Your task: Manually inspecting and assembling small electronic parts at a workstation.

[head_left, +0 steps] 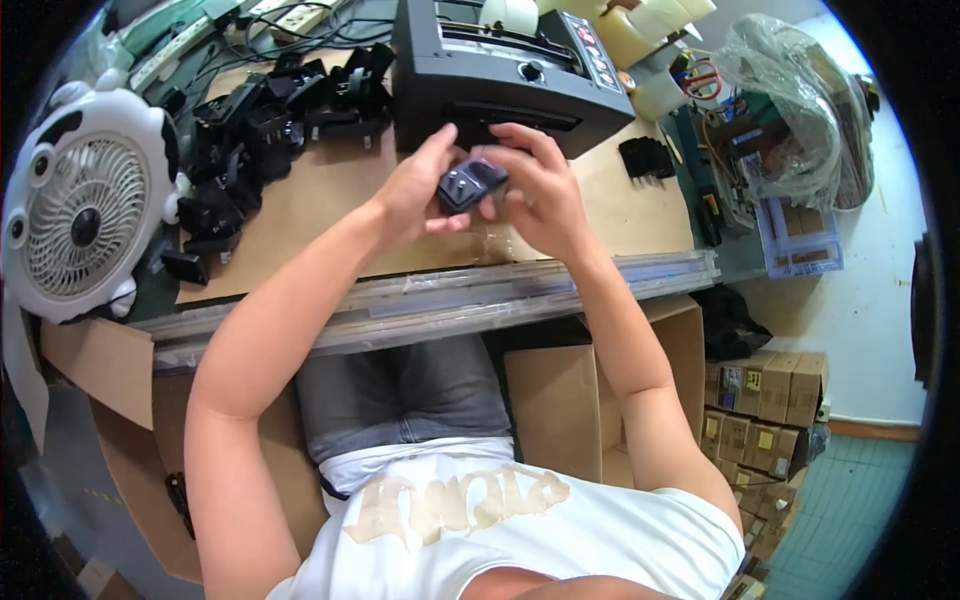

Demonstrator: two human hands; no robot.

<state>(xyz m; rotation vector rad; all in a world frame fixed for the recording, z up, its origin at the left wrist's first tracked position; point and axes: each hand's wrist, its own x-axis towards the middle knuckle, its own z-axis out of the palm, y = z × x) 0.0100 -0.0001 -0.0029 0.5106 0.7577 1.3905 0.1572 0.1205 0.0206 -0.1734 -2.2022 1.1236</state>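
The black plug adapter (466,187) is up off the bench, near its front edge and just before the big dark tape dispenser (500,85). Its pronged face is turned up. From where I stand it looks a light, stiff thing: a hard plastic shell, probably smooth enough to slide a little in dry fingers, and not easily hurt except at the prongs, which a clumsy squeeze might bend. I'd take it by the sides of the housing and leave the pins alone.

The left hand (408,198) has it cradled, fingers curled in below and thumb raised on the far side. The right hand (545,192) is half closed at the adapter's right end; its fingertips are blurred, and I can't tell whether they grip or merely touch.

Outward from there, the dispenser's front leaves little room beyond the knuckles. A heap of black adapters (250,140) spreads over the left part of the bench (325,190), up toward its far left corner, with loose cables (285,35) behind. A white fan (88,205) crowds the left edge. Near the right edge lies a small cluster of black plugs (646,160). A plastic-wrapped strip (450,305) runs along the front edge, under both forearms.
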